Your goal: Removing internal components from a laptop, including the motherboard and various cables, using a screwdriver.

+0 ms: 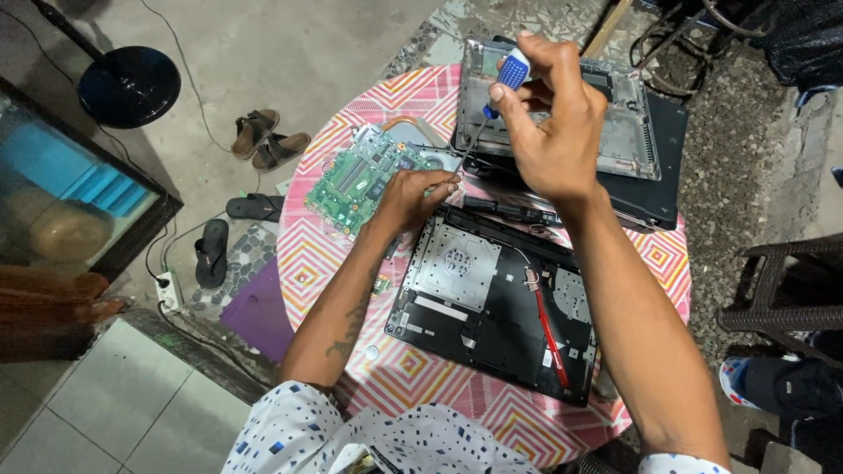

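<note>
My right hand [549, 123] grips a screwdriver with a blue and white handle [507, 77], its thin shaft slanting down and left toward the far-left corner of an opened black laptop base [496, 307]. My left hand [413, 197] rests at that corner, fingertips pinched by the screwdriver tip. A green circuit board [356, 180] lies just left of my left hand. A red ribbon cable [549, 329] runs across the laptop base.
The parts lie on a round table with a pink zigzag cloth [307, 263]. A grey laptop cover [623, 132] is stacked on a black lid at the far side. Sandals [263, 136] and a power strip [167, 290] are on the floor at left; a wicker chair [781, 290] stands right.
</note>
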